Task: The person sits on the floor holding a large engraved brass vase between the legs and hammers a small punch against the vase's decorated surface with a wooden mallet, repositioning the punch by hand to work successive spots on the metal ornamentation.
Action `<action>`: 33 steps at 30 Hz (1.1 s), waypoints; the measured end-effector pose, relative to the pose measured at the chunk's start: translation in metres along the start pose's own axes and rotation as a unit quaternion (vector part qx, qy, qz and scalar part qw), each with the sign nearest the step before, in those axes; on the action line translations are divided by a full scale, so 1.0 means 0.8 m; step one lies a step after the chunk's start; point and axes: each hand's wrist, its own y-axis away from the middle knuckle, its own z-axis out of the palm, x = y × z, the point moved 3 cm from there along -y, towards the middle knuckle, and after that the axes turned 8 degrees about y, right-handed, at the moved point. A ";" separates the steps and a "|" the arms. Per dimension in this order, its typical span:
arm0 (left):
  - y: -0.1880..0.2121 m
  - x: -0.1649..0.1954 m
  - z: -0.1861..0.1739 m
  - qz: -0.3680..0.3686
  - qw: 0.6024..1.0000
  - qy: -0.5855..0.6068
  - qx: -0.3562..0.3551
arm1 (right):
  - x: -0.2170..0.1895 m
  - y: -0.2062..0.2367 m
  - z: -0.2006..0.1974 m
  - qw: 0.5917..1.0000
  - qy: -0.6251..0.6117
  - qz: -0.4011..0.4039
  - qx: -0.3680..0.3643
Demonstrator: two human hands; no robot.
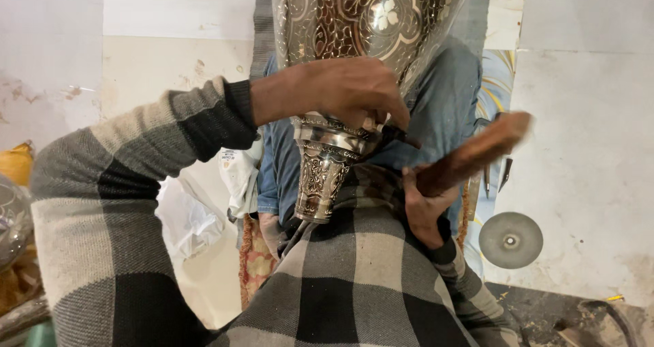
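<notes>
Now your left hand (340,91) pinches a small chisel (402,137) against the engraved metal vase (327,163) resting across your lap, while your right hand (426,214) grips the raised wooden mallet (477,153), so the strike must land squarely.

engraved metal vase (327,163) | tilted in lap || wooden mallet (473,155) | raised, blurred

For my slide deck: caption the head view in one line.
Left hand pinches a small tool against an engraved metal vase while the right hand holds a blurred wooden mallet.

Engraved metal vase (327,163) fills lap centre; bare floor (586,149) right, grinding disc (511,240) there.
</notes>
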 end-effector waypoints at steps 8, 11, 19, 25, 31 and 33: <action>-0.014 0.000 -0.003 0.002 0.998 -0.013 -0.063 | -0.006 -0.008 0.013 0.997 0.033 -0.072 0.014; -0.015 0.003 -0.006 0.042 0.998 0.007 -0.041 | -0.011 -0.010 0.015 0.993 0.098 -0.063 -0.010; -0.019 -0.003 -0.008 0.036 0.997 0.020 -0.059 | -0.008 -0.006 0.013 0.999 0.029 -0.015 0.026; -0.006 -0.004 0.000 0.041 0.999 -0.002 0.015 | 0.008 -0.006 0.003 0.997 0.073 -0.001 0.001; 0.007 -0.001 0.003 0.028 0.994 -0.026 0.099 | 0.019 -0.010 -0.014 0.995 0.095 0.007 -0.016; 0.012 -0.003 0.002 0.024 0.991 -0.030 0.131 | 0.019 -0.008 -0.016 0.999 0.022 0.010 0.026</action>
